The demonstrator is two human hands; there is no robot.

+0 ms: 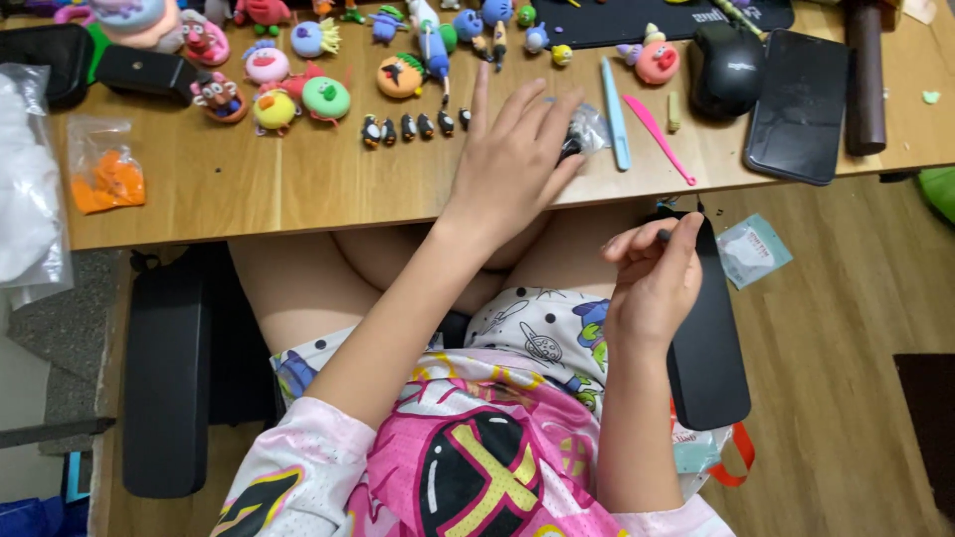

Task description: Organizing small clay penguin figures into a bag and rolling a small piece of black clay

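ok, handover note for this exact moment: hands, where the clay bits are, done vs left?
Left hand: flat on the desk edge, fingers on a small clear bag of dark clay.
Right hand: off the desk, beside the chair armrest, pinching a small dark clay bit.
Done: a row of small penguin figures stands on the desk.
Left: the dark bit is not yet placed.

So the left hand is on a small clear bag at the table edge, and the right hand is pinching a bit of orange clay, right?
Not quite. In the head view, the right hand pinches a dark bit of clay, not orange. The left hand does rest on the small clear bag.
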